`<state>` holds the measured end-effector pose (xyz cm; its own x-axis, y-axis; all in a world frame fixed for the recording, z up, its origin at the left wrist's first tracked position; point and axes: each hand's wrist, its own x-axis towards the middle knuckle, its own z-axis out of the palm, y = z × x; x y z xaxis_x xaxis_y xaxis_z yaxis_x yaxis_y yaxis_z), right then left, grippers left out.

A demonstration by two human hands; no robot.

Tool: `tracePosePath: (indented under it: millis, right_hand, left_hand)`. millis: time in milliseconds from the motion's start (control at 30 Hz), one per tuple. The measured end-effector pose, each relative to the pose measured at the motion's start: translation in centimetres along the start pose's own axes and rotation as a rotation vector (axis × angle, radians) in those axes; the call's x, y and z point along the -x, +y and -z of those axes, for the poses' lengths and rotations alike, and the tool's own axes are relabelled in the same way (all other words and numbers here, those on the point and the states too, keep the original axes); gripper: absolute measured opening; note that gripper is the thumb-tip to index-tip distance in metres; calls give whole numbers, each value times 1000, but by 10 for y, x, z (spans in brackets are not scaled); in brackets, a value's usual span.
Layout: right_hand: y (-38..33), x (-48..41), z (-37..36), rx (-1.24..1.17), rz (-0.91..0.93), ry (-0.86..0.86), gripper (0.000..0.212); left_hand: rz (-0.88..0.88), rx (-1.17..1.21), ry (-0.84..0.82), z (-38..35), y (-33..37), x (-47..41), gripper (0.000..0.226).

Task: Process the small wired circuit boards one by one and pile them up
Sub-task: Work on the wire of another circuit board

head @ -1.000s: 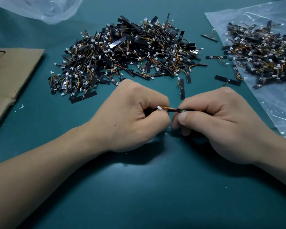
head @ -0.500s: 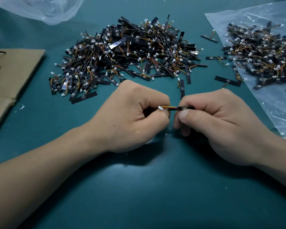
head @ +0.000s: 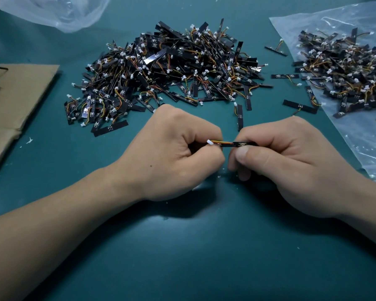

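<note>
Both hands meet at the middle of the green mat around one small black circuit board (head: 241, 144). My right hand (head: 291, 164) pinches the board between thumb and fingers. My left hand (head: 172, 153) pinches its orange and yellow wires (head: 218, 142), and the white connector (head: 209, 142) sticks out above the thumb. A big heap of the same wired boards (head: 172, 70) lies behind the hands. A second heap (head: 347, 70) rests on a clear plastic sheet (head: 367, 144) at the right.
Loose single boards (head: 300, 106) lie between the two heaps, one (head: 239, 117) just behind my knuckles. A flat piece of cardboard (head: 15, 101) covers the left edge of the mat. A crumpled clear bag (head: 59, 11) sits at the far left.
The held board and my right thumb have shifted slightly; both hands stay in place with the same grips.
</note>
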<state>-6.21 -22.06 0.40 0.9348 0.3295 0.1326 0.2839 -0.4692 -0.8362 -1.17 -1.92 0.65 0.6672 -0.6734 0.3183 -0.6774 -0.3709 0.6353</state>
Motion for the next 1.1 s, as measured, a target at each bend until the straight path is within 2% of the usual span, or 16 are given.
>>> tracePosePath:
  millis: [233,300,367,433,500,567,633,700,800,867,967,1100]
  right_hand:
    - [3,0,2,66,37,-75,41]
    - [6,1,2,87,67,-76,46]
    - [7,2,1,55,107,-9,45]
    - [8,3,-1,-57,172,181,40]
    - [7,1,-1,-263,184,318,17]
    - [10,0,-1,-289,115,301,28]
    - [12,0,-1,-85,81,212,20]
    - [9,3,-4,100,84,163,12]
    - [4,6,-7,293,113,281,10]
    - [6,5,-6,447,43,330,20]
    - [6,2,-6,739,-174,239,45]
    - [4,2,-7,802,-136,194,48]
  left_hand:
    - [14,31,-17,0,-3,1,18]
    - [34,92,28,1,-4,1,18]
    - [86,166,150,1,-7,0,29]
    - [160,189,297,-1,-9,-3,30]
    - [238,153,381,-2,-11,-6,26]
    - [309,111,356,-4,-13,-7,23]
    - [359,28,285,-4,-12,-7,21]
    - [337,-28,278,-5,-10,-6,20]
    - [342,-127,308,-5,-6,-6,21]
    - [356,-135,275,-5,-6,-6,21]
    - [321,-105,235,-5,-7,-6,21]
    - [293,-206,171,-7,-5,-4,24]
